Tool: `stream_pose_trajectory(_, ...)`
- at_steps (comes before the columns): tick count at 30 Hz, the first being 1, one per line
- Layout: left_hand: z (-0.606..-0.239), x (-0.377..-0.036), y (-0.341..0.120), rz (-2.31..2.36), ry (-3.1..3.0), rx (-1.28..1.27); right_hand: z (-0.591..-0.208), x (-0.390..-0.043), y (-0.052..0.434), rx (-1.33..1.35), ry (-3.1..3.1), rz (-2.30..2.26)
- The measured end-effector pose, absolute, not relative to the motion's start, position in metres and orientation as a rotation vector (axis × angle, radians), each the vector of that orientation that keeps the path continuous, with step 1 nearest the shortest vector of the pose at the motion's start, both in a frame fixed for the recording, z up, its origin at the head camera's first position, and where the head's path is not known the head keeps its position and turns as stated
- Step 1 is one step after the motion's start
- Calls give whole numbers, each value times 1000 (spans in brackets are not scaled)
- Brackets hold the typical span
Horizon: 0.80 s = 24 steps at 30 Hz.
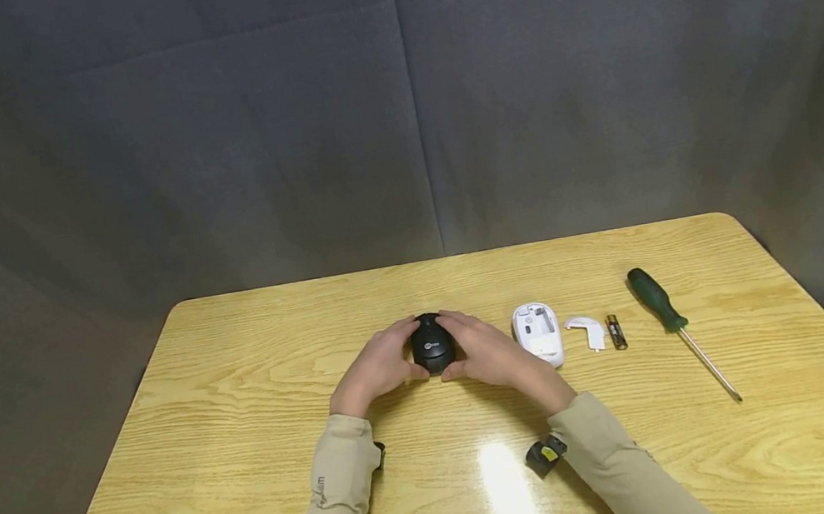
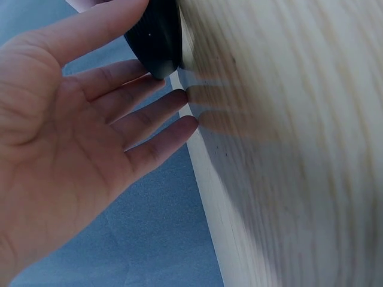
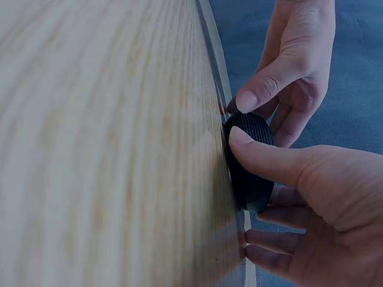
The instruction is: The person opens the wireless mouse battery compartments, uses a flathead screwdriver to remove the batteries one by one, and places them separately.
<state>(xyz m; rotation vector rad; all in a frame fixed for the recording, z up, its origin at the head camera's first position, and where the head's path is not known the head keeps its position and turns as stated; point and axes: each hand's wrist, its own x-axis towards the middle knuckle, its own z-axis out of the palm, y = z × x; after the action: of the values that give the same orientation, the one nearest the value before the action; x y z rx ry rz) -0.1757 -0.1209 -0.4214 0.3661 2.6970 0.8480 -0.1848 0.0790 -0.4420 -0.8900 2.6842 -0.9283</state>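
A black computer mouse (image 1: 432,345) with a pale logo and ribbed sides sits on the wooden table. My left hand (image 1: 381,363) holds its left side, thumb near the close end and fingertips toward the far end. From the other side my right hand (image 1: 488,351) grips it the same way, the thumbs facing each other. In the right wrist view, the right thumb (image 3: 269,158) presses on the ribbed edge. The left wrist view shows the mouse (image 2: 157,39) between thumb and fingers, the outer fingers extended along the table.
Right of the hands lies a white mouse (image 1: 538,334), underside up with its battery bay exposed. Beside it are a white cover (image 1: 589,332), a small battery (image 1: 617,332) and a green-handled screwdriver (image 1: 656,298). A dark curtain (image 1: 294,135) hangs behind the table (image 1: 232,410).
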Motion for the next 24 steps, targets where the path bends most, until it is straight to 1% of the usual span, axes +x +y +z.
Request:
stream_pose_trajectory(6, -422, -176, -121, 833, 2700, 369, -442, -188, 82, -918, 2686, -924)
stream_pose_trajectory(13, -423, -175, -123, 921, 2698, 405, -440, -192, 86, -966, 2641, -1013)
stream_pose_trajectory(18, -422, -175, -125, 1014, 2728, 460, -438, -194, 91, -944, 2631, -1077)
stream_pose_trajectory(24, -421, -175, -125, 1132, 2743, 463, -435, -197, 93, -920, 2622, -1218)
